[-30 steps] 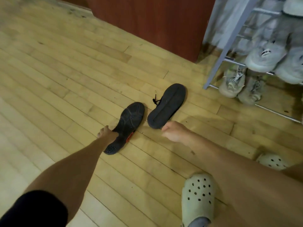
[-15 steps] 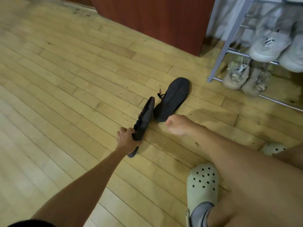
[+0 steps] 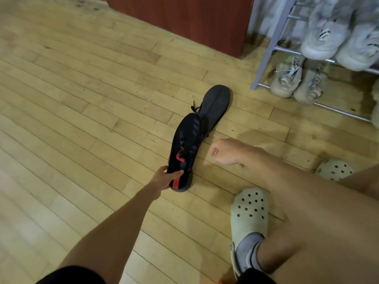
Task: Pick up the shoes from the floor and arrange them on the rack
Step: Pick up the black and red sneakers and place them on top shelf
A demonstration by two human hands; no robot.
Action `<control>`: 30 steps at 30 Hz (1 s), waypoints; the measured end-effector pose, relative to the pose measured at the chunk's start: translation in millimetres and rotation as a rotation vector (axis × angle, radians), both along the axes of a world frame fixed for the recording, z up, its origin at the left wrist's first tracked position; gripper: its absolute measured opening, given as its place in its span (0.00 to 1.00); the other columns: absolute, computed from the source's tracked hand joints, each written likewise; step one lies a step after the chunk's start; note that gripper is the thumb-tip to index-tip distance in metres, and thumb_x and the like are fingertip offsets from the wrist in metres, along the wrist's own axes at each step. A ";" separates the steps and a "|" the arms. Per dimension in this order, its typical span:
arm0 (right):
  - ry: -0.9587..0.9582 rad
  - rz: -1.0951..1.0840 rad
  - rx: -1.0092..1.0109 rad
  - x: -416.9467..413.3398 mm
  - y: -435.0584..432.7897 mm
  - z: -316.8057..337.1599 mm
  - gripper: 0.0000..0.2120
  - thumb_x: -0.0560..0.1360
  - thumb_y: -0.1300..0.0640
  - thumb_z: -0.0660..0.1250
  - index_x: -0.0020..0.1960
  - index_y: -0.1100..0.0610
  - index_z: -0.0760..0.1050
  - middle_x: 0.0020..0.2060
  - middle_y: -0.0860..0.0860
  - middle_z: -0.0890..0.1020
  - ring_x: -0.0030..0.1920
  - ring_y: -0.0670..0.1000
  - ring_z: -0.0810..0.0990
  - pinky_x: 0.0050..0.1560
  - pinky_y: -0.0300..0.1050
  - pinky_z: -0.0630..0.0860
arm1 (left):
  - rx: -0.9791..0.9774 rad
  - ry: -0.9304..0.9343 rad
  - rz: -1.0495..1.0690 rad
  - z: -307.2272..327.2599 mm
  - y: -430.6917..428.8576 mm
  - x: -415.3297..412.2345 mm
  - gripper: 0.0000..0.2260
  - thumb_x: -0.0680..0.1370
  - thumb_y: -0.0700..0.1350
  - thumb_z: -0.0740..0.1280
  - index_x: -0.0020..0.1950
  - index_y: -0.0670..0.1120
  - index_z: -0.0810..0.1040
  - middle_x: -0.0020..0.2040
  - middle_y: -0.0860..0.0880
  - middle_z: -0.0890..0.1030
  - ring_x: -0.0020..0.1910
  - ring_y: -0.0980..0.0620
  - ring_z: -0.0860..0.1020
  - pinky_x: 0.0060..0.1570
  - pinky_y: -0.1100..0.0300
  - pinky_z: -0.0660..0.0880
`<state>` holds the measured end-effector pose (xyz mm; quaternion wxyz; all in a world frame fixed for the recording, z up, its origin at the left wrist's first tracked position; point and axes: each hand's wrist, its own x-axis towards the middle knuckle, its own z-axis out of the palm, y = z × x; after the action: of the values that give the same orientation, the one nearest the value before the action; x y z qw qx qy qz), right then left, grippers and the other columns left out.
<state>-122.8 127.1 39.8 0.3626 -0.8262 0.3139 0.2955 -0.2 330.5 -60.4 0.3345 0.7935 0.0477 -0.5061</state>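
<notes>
Gripping the heel end of a black shoe with red trim, the left hand has its fingers wrapped around the collar, thumb on one side and fingers on the other, with the shoe right side up, its upper facing the camera and its toe pointing away toward the rack. Whether its heel still touches the wooden floor or is just off it cannot be told. Its toe overlaps the second black shoe, which lies sole-up on the floor just beyond, a lace end poking out at its left edge. The right hand hovers just right of the held shoe, loosely curled with nothing in it, its forearm stretching back over the person's knee. A metal shoe rack stands at the upper right, near the upturned shoe; a pair of beige sneakers sits on its lowest rails and pale grey sneakers on the tier above. The person wears light green perforated clogs, one near the lower middle, the other partly hidden behind the right arm. A reddish-brown cabinet stands left of the rack.
</notes>
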 end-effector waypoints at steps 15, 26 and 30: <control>-0.019 0.017 -0.015 5.7 -10.7 26.3 0.18 0.77 0.61 0.60 0.65 0.66 0.73 0.63 0.63 0.77 0.57 0.64 0.80 0.56 0.55 0.79 | 0.092 0.011 -0.250 30.9 -19.0 -30.4 0.14 0.67 0.39 0.77 0.48 0.36 0.81 0.42 0.43 0.84 0.37 0.50 0.84 0.36 0.60 0.82; -0.138 -0.048 0.099 -12.1 2.3 117.2 0.22 0.77 0.45 0.65 0.64 0.59 0.74 0.57 0.53 0.79 0.49 0.51 0.81 0.53 0.48 0.80 | -0.296 -0.137 -0.192 166.5 -12.4 -17.0 0.10 0.70 0.42 0.75 0.47 0.38 0.82 0.43 0.43 0.86 0.39 0.50 0.84 0.35 0.62 0.81; -0.301 -0.179 0.179 -41.1 6.3 165.9 0.25 0.75 0.44 0.67 0.68 0.55 0.71 0.59 0.52 0.79 0.50 0.51 0.82 0.47 0.46 0.81 | -0.508 -0.166 -0.250 231.8 -37.3 -32.9 0.14 0.72 0.47 0.73 0.53 0.40 0.82 0.46 0.44 0.86 0.45 0.48 0.85 0.38 0.62 0.81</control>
<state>-163.9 133.4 205.7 0.5024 -0.7943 0.3006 0.1622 -33.1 293.2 171.4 0.4602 0.7227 -0.2063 -0.4726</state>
